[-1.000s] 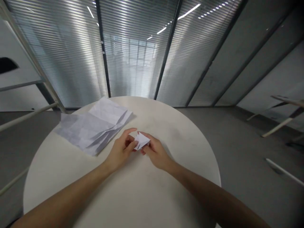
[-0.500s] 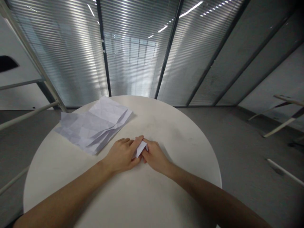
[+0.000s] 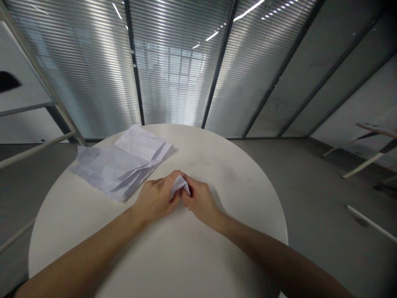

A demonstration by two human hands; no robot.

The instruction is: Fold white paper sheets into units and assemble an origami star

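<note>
A small folded piece of white paper is held between both hands over the middle of the round table. My left hand grips it from the left, fingers curled round its edge. From the right, my right hand pinches the same piece, and the fingertips of the two hands meet around it. Part of the paper is hidden behind the fingers. Beyond my left hand lies a stack of creased white paper sheets, apart from the hands.
The round white table carries the sheets at its far left. Behind it runs a glass wall with blinds. A whiteboard on a frame stands at the left. Another table is at the far right.
The folded paper has turned in my fingers, its peak now pointing up and away. Both hands have shifted slightly, with the fingertips higher around it. The stack of sheets lies as before.
</note>
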